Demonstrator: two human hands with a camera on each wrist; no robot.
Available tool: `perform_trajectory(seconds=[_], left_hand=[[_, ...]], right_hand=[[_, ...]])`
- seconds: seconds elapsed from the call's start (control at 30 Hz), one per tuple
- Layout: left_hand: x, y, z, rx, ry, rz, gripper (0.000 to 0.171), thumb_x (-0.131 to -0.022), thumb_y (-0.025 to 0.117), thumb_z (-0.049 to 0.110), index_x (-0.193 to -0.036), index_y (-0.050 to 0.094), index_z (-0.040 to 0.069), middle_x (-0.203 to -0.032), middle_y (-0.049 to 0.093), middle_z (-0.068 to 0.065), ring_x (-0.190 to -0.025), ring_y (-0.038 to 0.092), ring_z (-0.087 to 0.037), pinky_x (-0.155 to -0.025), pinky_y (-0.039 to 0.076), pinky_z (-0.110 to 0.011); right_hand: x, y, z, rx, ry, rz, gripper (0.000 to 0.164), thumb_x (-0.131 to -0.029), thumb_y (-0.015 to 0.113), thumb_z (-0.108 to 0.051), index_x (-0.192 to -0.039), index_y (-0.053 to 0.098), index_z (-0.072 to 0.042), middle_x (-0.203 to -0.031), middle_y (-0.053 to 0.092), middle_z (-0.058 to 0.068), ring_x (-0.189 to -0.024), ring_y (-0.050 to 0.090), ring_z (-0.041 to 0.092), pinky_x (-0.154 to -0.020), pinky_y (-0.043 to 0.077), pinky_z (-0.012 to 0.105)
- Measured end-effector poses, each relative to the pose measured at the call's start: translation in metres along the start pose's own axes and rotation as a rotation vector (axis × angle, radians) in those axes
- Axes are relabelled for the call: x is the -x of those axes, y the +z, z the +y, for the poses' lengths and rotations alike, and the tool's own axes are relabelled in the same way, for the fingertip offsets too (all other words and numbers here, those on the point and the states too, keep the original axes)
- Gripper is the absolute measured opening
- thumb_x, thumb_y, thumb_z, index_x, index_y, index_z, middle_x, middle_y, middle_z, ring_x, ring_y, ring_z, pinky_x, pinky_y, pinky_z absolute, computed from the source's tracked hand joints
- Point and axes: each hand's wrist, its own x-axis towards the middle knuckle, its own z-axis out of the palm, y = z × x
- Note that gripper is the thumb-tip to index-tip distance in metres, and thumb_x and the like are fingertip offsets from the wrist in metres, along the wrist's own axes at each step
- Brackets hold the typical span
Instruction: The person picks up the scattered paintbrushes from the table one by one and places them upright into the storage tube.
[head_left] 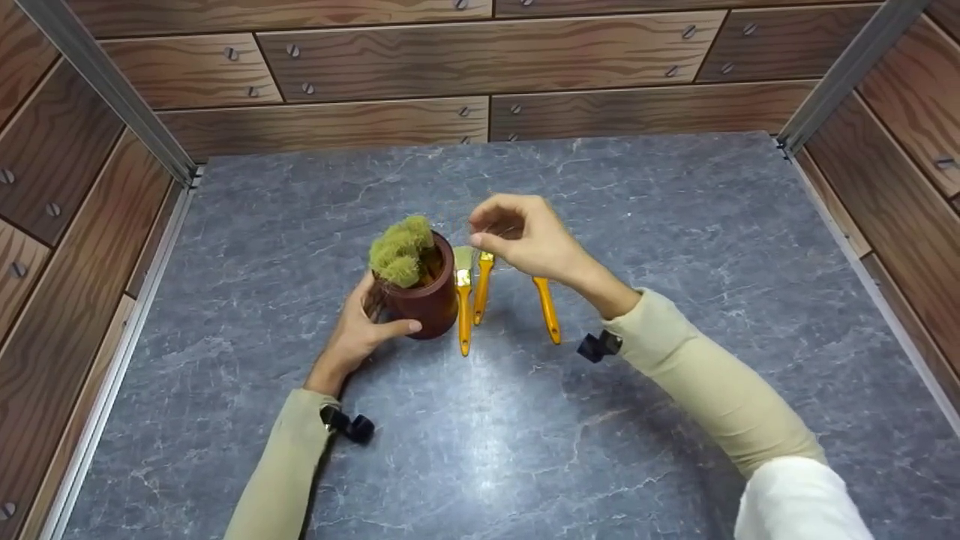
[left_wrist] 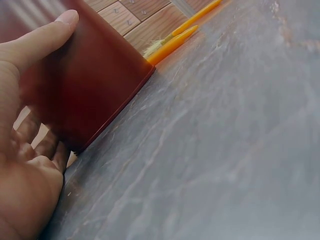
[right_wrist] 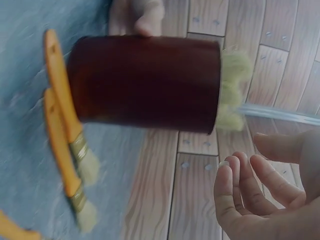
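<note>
My left hand (head_left: pixel 354 330) grips a dark red cylindrical cup (head_left: pixel 429 309), the thumb along its near side and the other fingers round its far side. Fuzzy yellow-green brush bristles (head_left: pixel 401 251) stick up out of the cup's mouth. Just right of the cup lie two flat paintbrushes with orange handles, the nearer paintbrush (head_left: pixel 464 304) and another paintbrush (head_left: pixel 482 291). My right hand (head_left: pixel 536 238) hovers beyond them with bent, relaxed fingers and nothing in its grasp. Below that hand lies a third paintbrush (head_left: pixel 549 311), its bristle end hidden.
The tabletop (head_left: pixel 480 442) is grey-blue with a marble pattern. Wood-patterned panels (head_left: pixel 480 60) rise at the back and both sides, with metal posts in the far corners. Each sleeve carries a small black wrist camera (head_left: pixel 598 346).
</note>
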Motion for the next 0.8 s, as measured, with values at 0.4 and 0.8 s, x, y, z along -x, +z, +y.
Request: perform_trajectory(seconds=[0.4,0.8], left_hand=[[0.0,0.0,0.0,0.014,0.006,-0.006,0.101,-0.08,0.091,-0.005,-0.164,0.042,0.02,-0.161,0.053,-0.006,-0.153,0.045,-0.024,-0.131,0.034,-0.036],[0.0,0.0,0.0,-0.004,-0.011,-0.001,0.103,-0.08,0.091,-0.005,-0.166,0.039,0.019,-0.163,0.051,-0.007,-0.154,0.044,-0.023,-0.13,0.034,-0.034]], right_hand=[[0.02,-0.018,0.038,0.15,0.13,-0.006,0.027,-0.094,0.08,-0.007,-0.118,0.075,0.003,-0.111,0.076,0.018,-0.099,0.073,0.032,-0.093,0.063,0.046],[0.043,-0.029,0.08,0.29,0.267,-0.016,0.03,-0.088,0.085,-0.008,-0.113,0.075,0.005,-0.103,0.078,0.019,-0.09,0.077,0.032,-0.085,0.067,0.042]])
